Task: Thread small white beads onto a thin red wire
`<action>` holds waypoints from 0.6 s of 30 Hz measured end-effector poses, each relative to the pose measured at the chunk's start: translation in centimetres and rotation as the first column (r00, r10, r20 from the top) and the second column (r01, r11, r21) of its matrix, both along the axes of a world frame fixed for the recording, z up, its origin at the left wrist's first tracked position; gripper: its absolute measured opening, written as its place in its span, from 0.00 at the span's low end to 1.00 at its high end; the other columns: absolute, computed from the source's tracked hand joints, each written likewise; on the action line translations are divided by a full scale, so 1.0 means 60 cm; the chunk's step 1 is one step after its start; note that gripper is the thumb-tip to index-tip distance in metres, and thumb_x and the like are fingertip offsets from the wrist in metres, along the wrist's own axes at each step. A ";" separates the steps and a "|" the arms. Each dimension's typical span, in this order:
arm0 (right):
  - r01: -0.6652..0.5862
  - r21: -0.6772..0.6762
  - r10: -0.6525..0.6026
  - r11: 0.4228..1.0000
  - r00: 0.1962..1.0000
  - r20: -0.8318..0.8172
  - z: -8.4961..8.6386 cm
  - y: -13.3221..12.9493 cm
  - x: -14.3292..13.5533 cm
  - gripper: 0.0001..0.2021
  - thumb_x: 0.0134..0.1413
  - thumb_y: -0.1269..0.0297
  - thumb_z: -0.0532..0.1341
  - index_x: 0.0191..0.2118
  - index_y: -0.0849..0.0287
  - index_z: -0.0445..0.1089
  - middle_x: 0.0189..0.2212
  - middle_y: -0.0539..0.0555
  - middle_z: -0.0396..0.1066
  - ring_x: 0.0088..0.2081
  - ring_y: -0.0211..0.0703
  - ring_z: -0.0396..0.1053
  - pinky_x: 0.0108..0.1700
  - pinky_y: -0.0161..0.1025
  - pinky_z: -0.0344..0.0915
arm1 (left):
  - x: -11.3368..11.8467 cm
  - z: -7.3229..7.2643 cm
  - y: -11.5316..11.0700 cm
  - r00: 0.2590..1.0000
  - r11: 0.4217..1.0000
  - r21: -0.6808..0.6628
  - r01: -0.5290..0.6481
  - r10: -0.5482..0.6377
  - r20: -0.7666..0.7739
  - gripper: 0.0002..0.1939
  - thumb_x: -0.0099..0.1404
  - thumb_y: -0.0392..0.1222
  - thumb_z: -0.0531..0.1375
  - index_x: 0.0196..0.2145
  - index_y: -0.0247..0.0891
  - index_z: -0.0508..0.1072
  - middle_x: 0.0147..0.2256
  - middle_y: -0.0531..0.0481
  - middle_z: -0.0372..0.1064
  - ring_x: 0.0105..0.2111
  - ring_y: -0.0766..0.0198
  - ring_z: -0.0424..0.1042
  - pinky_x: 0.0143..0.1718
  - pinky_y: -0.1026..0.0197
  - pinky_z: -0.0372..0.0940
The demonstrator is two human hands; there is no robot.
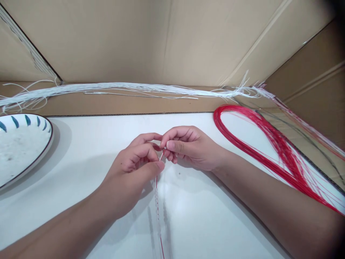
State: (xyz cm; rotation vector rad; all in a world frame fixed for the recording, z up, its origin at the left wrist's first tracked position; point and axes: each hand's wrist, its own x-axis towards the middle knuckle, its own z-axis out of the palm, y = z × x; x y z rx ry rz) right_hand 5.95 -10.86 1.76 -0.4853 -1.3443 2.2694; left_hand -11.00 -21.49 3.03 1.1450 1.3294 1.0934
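Over the middle of the white table, my left hand [136, 163] pinches a thin red cord [156, 181] between thumb and fingers. The cord hangs down toward the near edge, and a row of small clear beads [157, 208] appears strung along it. My right hand [190, 145] meets the left at the fingertips. Its thumb and forefinger are closed on a tiny pale piece, perhaps a bead, at the upper end of the cord; its exact kind is too small to make out.
A white plate with blue leaf marks [27, 151] stands at the left, holding small clear bits. A looped bundle of red cord [234, 131] lies at the right. White cords [134, 87] stretch along the cardboard wall [121, 43] at the back. One tiny bead [179, 173] rests on the table [205, 216].
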 end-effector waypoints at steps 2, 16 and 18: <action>0.004 0.027 -0.004 1.000 1.000 0.012 0.001 0.000 0.000 0.10 0.53 0.61 0.76 0.33 0.62 0.79 0.25 0.49 0.77 0.26 0.30 0.72 0.30 0.28 0.72 | 0.000 0.000 0.001 1.000 1.000 -0.003 -0.001 0.001 0.008 0.14 0.61 0.41 0.63 0.19 0.40 0.68 0.53 0.48 0.70 0.56 0.46 0.69 0.46 0.51 0.71; -0.025 0.011 0.025 1.000 1.000 0.010 0.003 -0.002 0.001 0.10 0.52 0.62 0.76 0.33 0.62 0.79 0.25 0.49 0.78 0.26 0.31 0.73 0.30 0.28 0.73 | 0.002 -0.002 0.000 0.999 1.000 0.009 0.018 -0.018 0.040 0.14 0.62 0.38 0.62 0.19 0.41 0.69 0.49 0.50 0.69 0.52 0.51 0.73 0.43 0.55 0.71; -0.019 0.027 0.019 0.999 1.000 0.015 0.001 -0.002 0.001 0.10 0.52 0.62 0.76 0.33 0.62 0.78 0.25 0.49 0.78 0.26 0.31 0.73 0.30 0.29 0.73 | 0.002 -0.001 0.001 0.999 1.000 0.012 0.015 -0.016 0.036 0.14 0.62 0.38 0.62 0.19 0.41 0.69 0.49 0.51 0.69 0.49 0.53 0.74 0.45 0.54 0.71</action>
